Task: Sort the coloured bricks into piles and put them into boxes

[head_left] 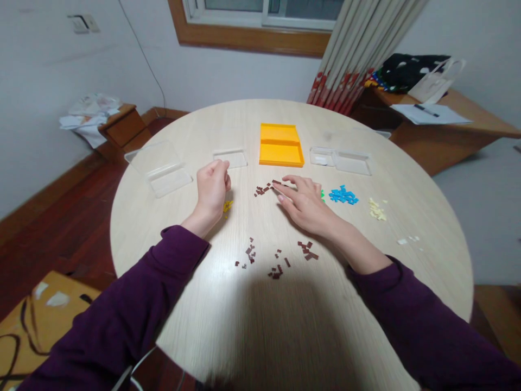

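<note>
My left hand [212, 187] is curled into a fist above the table, and whatever lies inside the fingers is hidden. Small yellow pieces [228, 207] lie just beside its wrist, partly covered. My right hand [302, 200] is palm down with fingers apart, its fingertips at a scatter of small brown pieces [264, 188]. Closer to me are more brown groups: one at left [250, 252], one in the middle [277, 271] and one at right [308, 251]. Green pieces [323, 196] peek out behind the right hand, beside a pile of blue pieces [343, 195].
Cream pieces [377, 209] and a few white ones [402, 241] lie at the right. An open orange box [281, 163] stands at the back, between clear plastic boxes, one left [230, 157] and one right [353, 163]. Another clear box [169, 182] sits far left on the round table [195, 326].
</note>
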The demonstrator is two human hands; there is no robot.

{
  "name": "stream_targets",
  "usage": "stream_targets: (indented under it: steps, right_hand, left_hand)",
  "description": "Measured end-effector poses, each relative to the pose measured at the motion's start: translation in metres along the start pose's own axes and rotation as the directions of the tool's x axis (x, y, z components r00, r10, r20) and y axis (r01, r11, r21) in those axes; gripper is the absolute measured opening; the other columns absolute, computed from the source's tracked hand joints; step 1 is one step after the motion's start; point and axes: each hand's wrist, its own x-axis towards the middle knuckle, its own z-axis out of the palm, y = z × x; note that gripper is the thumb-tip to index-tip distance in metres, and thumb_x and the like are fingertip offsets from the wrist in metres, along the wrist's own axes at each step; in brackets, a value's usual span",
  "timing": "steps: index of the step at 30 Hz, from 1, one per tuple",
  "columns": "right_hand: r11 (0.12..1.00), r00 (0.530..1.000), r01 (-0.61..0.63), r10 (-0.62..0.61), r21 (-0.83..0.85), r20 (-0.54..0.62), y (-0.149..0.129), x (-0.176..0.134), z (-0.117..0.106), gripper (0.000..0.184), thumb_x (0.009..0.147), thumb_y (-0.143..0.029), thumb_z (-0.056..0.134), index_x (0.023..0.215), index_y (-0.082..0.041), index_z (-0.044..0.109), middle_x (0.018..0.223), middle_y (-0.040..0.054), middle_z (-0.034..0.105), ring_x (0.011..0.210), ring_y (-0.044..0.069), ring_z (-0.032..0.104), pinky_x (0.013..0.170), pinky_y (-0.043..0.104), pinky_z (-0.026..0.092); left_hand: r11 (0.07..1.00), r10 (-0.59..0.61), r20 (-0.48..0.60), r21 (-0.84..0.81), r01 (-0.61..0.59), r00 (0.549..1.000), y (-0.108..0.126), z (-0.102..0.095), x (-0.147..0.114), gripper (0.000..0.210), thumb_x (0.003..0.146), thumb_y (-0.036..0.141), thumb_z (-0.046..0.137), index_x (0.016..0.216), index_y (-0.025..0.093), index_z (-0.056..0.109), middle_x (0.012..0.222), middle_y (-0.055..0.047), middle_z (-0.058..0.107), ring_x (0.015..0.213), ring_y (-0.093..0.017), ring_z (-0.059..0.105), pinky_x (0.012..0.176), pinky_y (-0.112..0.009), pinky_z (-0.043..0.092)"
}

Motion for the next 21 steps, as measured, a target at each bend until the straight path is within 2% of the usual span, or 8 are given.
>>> stream_targets:
  steps: [6, 10, 13, 16, 18, 21]
  right_hand:
    - [0.999, 1.0, 0.013, -0.013, -0.044, -0.01, 0.003, 0.006, 0.01, 0.043, 0.097, -0.033, 0.035, 0.126, -0.02, 0.064, 0.135, 0.0174, 0.053, 0.122, 0.036, 0.043, 0.095, 0.056, 0.035]
    - [1.0, 1.0, 0.027, -0.027, 0.012, 0.004, -0.002, 0.002, 0.003, 0.038, 0.097, -0.031, 0.038, 0.11, -0.02, 0.072, 0.13, 0.0159, 0.057, 0.12, 0.034, 0.045, 0.095, 0.054, 0.035]
    - [0.983, 0.985, 0.131, -0.143, 0.129, 0.093, -0.014, -0.005, -0.006, 0.035, 0.097, -0.032, 0.042, 0.097, -0.022, 0.075, 0.127, 0.0127, 0.058, 0.121, 0.032, 0.045, 0.098, 0.054, 0.034]
    - [0.929, 0.935, 0.231, -0.295, 0.29, 0.198, -0.028, -0.011, -0.014, 0.033, 0.097, -0.033, 0.044, 0.097, -0.024, 0.075, 0.127, 0.0102, 0.058, 0.122, 0.029, 0.045, 0.101, 0.052, 0.033]
    - [0.895, 0.917, 0.247, -0.339, 0.37, 0.208, -0.032, -0.013, -0.017, 0.034, 0.098, -0.035, 0.043, 0.099, -0.024, 0.075, 0.127, 0.0097, 0.058, 0.122, 0.027, 0.045, 0.102, 0.05, 0.033]
    - [0.912, 0.96, 0.193, -0.251, 0.362, 0.122, -0.025, -0.01, -0.016, 0.036, 0.098, -0.037, 0.04, 0.099, -0.024, 0.074, 0.122, 0.0094, 0.059, 0.118, 0.026, 0.048, 0.101, 0.049, 0.034]
  left_hand:
    - [1.0, -0.012, -0.008, -0.01, 0.011, 1.0, 0.001, 0.0, -0.001, 0.043, 0.08, 0.013, 0.052, 0.049, 0.021, 0.023, 0.044, 0.009, 0.021, 0.039, -0.006, 0.022, 0.04, -0.023, 0.019]
    - [1.0, -0.021, -0.015, -0.001, 0.021, 1.0, 0.002, 0.001, -0.001, 0.043, 0.08, 0.013, 0.051, 0.049, 0.021, 0.023, 0.043, 0.008, 0.022, 0.039, -0.006, 0.021, 0.041, -0.023, 0.02]
    - [1.0, -0.023, -0.017, 0.004, 0.023, 1.0, 0.001, 0.0, 0.0, 0.043, 0.081, 0.013, 0.051, 0.049, 0.021, 0.023, 0.043, 0.008, 0.022, 0.039, -0.006, 0.021, 0.041, -0.023, 0.02]
    - [1.0, -0.01, -0.015, 0.005, 0.01, 1.0, 0.0, 0.0, 0.0, 0.043, 0.081, 0.014, 0.052, 0.049, 0.021, 0.024, 0.043, 0.008, 0.021, 0.039, -0.007, 0.022, 0.041, -0.023, 0.02]
    - [1.0, 0.002, -0.014, 0.009, -0.001, 1.0, 0.0, 0.0, 0.0, 0.044, 0.081, 0.016, 0.053, 0.049, 0.021, 0.025, 0.044, 0.009, 0.021, 0.039, -0.007, 0.022, 0.041, -0.024, 0.02]
    - [1.0, 0.001, -0.015, 0.018, -0.001, 1.0, 0.0, 0.0, 0.0, 0.044, 0.082, 0.017, 0.054, 0.05, 0.021, 0.024, 0.044, 0.009, 0.021, 0.039, -0.006, 0.021, 0.041, -0.023, 0.02]
